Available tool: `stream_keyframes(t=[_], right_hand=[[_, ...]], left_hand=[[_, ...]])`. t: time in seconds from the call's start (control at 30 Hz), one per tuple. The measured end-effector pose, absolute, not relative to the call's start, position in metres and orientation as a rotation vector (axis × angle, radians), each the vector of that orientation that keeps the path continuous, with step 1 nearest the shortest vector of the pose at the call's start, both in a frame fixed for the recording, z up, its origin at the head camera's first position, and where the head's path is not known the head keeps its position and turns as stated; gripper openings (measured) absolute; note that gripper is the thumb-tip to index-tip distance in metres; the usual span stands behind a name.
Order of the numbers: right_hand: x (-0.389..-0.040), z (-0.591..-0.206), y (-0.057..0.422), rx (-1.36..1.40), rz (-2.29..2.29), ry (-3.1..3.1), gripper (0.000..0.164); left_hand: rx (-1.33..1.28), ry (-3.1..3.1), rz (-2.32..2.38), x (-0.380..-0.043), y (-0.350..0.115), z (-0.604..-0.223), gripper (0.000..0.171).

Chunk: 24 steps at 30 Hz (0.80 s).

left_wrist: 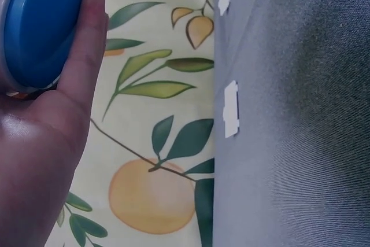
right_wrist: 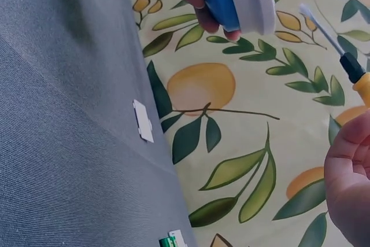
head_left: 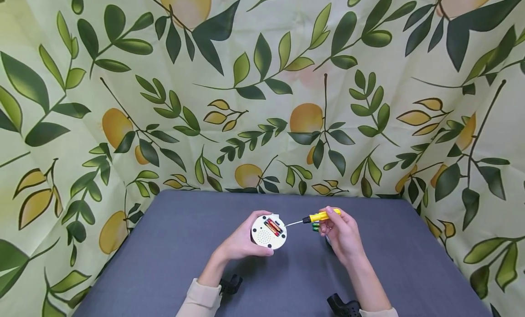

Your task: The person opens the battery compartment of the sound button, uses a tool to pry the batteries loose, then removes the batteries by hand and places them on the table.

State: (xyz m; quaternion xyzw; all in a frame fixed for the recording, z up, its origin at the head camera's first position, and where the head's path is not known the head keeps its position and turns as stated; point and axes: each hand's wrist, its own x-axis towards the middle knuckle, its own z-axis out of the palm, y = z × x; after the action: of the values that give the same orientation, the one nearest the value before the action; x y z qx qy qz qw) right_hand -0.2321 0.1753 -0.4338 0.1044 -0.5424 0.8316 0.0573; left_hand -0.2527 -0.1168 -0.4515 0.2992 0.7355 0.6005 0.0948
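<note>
My left hand (head_left: 246,239) grips a round white battery-powered device (head_left: 262,237) by its rim. Its underside, with dark feet, a patch of small holes and red-and-black batteries (head_left: 273,227) in an uncovered compartment, faces the head camera. The device's other side is a blue dome (left_wrist: 43,27) in the left wrist view. My right hand (head_left: 342,232) holds a screwdriver (head_left: 321,216) by its yellow handle. The shaft points left at the device's edge; the right wrist view shows a gap between its tip (right_wrist: 304,10) and the device.
A small white battery cover (left_wrist: 231,109) lies on the grey table (head_left: 172,262). Green batteries (head_left: 316,226) lie near my right hand, with a white piece (right_wrist: 178,238) beside them. Leaf-and-fruit patterned cloth (head_left: 262,125) hangs behind and at both sides.
</note>
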Motion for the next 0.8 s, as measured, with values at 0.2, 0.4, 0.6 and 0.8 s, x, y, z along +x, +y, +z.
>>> stream_keyframes(t=[0.2,0.4,0.6,0.8], right_hand=[[-0.233,-0.437,0.171,0.276,2.490,-1.699,0.023],[-0.234,-0.440,0.166,0.214,2.428,-1.801,0.023],[-0.232,-0.439,0.161,0.128,2.367,-1.850,0.025],[-0.232,-0.439,0.158,0.126,2.327,-1.883,0.023]], left_hand=[[0.902,2.196,1.736,-0.255,-0.118,-0.450,0.091],[0.943,2.173,1.710,-0.255,-0.120,-0.450,0.091],[0.981,2.117,1.714,-0.254,-0.121,-0.452,0.089],[1.004,2.103,1.700,-0.254,-0.119,-0.450,0.088]])
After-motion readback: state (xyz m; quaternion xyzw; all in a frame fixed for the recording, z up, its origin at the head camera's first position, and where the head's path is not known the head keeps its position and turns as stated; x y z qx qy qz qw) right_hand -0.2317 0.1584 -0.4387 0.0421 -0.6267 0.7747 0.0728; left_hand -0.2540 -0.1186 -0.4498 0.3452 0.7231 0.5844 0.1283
